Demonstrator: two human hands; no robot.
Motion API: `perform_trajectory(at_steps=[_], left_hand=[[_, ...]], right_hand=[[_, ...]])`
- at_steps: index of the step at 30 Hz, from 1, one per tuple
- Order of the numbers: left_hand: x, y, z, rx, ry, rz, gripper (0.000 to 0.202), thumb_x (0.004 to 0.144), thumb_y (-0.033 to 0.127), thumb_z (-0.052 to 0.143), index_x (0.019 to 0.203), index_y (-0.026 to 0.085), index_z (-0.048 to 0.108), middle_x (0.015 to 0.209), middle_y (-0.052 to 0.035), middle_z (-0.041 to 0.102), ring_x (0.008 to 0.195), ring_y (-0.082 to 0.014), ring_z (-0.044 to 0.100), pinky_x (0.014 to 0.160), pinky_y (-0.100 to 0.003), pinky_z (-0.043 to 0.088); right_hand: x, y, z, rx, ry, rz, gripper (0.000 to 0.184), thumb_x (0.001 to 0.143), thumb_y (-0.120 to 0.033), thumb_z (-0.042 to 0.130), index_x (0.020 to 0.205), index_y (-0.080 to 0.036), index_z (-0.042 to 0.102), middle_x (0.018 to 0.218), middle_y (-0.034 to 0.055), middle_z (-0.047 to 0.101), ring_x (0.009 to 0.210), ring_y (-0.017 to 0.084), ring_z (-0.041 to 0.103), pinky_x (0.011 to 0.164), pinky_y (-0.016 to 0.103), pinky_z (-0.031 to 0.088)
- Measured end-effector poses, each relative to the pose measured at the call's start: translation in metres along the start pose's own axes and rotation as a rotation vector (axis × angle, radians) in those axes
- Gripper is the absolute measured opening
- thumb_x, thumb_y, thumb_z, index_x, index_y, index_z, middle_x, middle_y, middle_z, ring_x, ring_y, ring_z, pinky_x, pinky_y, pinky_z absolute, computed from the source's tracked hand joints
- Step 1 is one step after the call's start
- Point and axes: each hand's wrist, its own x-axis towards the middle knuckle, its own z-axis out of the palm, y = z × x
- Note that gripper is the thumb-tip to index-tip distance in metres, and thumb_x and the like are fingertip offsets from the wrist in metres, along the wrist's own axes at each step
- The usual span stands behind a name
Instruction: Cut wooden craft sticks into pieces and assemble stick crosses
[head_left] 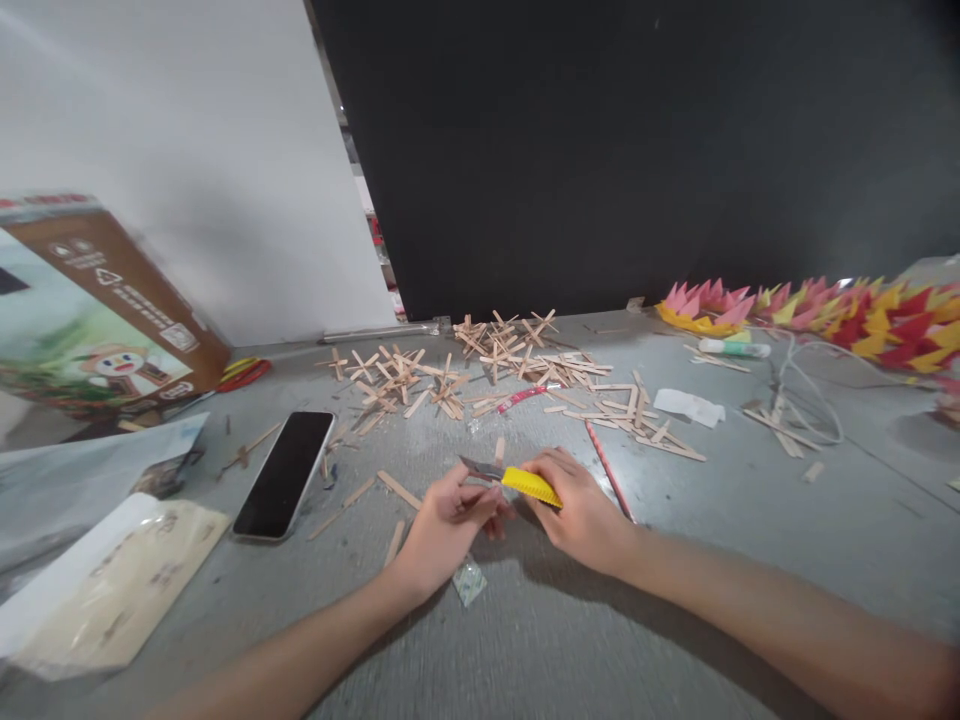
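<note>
**One yellow utility knife (pixel 531 487) in your right hand (pixel 574 505)**

Your right hand is closed around the knife's handle, its bare blade (pixel 480 468) pointing left, above the fingers of your left hand (pixel 442 520). Those fingers are curled inward; you cannot tell from here whether they pinch anything. The knife sits between your two hands, raised over the grey tabletop (pixel 540 650).

Just beyond the blade, a short wooden stick (pixel 500 449) shows. A small printed packet (pixel 469 582) lies beside your left wrist, on the near side. To the left of that hand you have a loose craft stick (pixel 399 490), and farther left a dark-screened smartphone (pixel 287 475). Just beyond your right hand, a red-and-white striped pencil-like rod (pixel 609 470) lies at a slant.

Past both hands spreads a heap of wooden craft sticks (pixel 450 402), many crossed into star shapes, with a red strip (pixel 525 397) among them. Beyond your right hand, off to its right, are a white paper scrap (pixel 690 407), a glue stick (pixel 733 348), a white cable (pixel 834 425) and pointed red, yellow and pink paper decorations (pixel 896 330). Far to the left of your left hand stands a printed carton (pixel 112 340).
</note>
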Motion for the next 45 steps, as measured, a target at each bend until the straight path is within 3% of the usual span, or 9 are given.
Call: perform_trajectory(at_steps=[6,13,23,28,31,34,37,40,45], left_hand=[[-0.001,0.005,0.002,-0.004,0.035,-0.035,0.033,0.092,0.050,0.067,0.099,0.019,0.056,0.060,0.0048,0.061,0.051,-0.0113,0.052,0.056,-0.024,0.039],[0.002,-0.006,-0.001,-0.163,0.145,-0.009,0.036,0.089,0.053,0.070,0.088,0.022,0.052,0.056,0.0122,0.029,0.046,-0.0063,0.025,0.046,-0.019,0.023],[-0.004,0.003,0.007,-0.073,0.153,0.028,0.030,0.092,0.047,0.065,0.083,0.021,0.051,0.057,0.0104,0.032,0.048,-0.0072,0.030,0.048,-0.019,0.026],[-0.005,0.018,0.005,0.295,0.114,-0.002,0.023,0.094,0.041,0.059,0.088,0.020,0.061,0.053,0.0074,0.042,0.046,-0.0103,0.038,0.048,-0.022,0.028],[-0.002,0.031,-0.012,0.526,0.157,0.148,0.031,0.097,0.044,0.059,0.082,0.019,0.066,0.058,0.0033,0.052,0.056,-0.0125,0.046,0.055,-0.023,0.034],[0.004,0.043,-0.039,0.620,0.221,0.168,0.033,0.098,0.048,0.058,0.093,0.019,0.073,0.062,0.0010,0.058,0.060,-0.0156,0.051,0.058,-0.024,0.038],[0.009,0.048,-0.068,0.764,0.156,0.094,0.040,0.101,0.049,0.052,0.122,0.023,0.073,0.098,-0.0065,0.076,0.078,-0.0216,0.066,0.067,-0.027,0.047],[0.010,0.046,-0.093,0.973,0.133,0.167,0.042,0.100,0.049,0.053,0.129,0.023,0.070,0.124,-0.0116,0.074,0.114,-0.0308,0.066,0.088,-0.033,0.048],[-0.001,0.044,-0.117,1.245,0.148,0.061,0.028,0.098,0.040,0.051,0.101,0.019,0.070,0.097,-0.0104,0.075,0.087,-0.0268,0.068,0.080,-0.034,0.045]], right_hand=[[0.003,0.000,-0.001,0.010,0.039,0.074,0.010,0.099,-0.014,0.058,0.105,-0.022,0.060,0.097,0.0068,0.069,0.094,0.024,0.065,0.082,0.037,0.051],[0.002,0.001,-0.001,0.012,0.048,0.089,0.008,0.099,-0.016,0.060,0.103,-0.022,0.061,0.095,0.0065,0.070,0.091,0.024,0.066,0.080,0.036,0.052],[0.000,0.005,-0.004,0.086,0.078,0.174,0.006,0.100,-0.026,0.062,0.102,-0.022,0.064,0.095,0.0070,0.073,0.089,0.024,0.069,0.077,0.035,0.052],[0.003,0.006,-0.006,0.151,0.101,0.279,0.014,0.101,-0.036,0.060,0.100,-0.022,0.066,0.090,0.0047,0.074,0.082,0.022,0.069,0.075,0.033,0.051],[0.005,0.007,-0.006,0.182,0.099,0.294,0.016,0.100,-0.037,0.059,0.097,-0.023,0.067,0.087,0.0042,0.074,0.079,0.022,0.068,0.073,0.032,0.049],[0.006,0.008,-0.006,0.197,0.091,0.325,0.018,0.099,-0.038,0.059,0.097,-0.022,0.067,0.084,0.0030,0.072,0.074,0.021,0.065,0.068,0.031,0.046],[0.007,0.008,-0.006,0.225,0.082,0.363,0.019,0.098,-0.039,0.058,0.093,-0.022,0.066,0.078,0.0009,0.069,0.069,0.019,0.062,0.064,0.029,0.042],[0.008,0.007,-0.007,0.252,0.082,0.375,0.020,0.098,-0.039,0.057,0.091,-0.022,0.066,0.075,-0.0001,0.067,0.067,0.018,0.060,0.062,0.029,0.040],[0.009,0.007,-0.007,0.256,0.076,0.385,0.022,0.098,-0.040,0.058,0.091,-0.022,0.067,0.075,0.0001,0.067,0.067,0.018,0.059,0.063,0.029,0.038]])
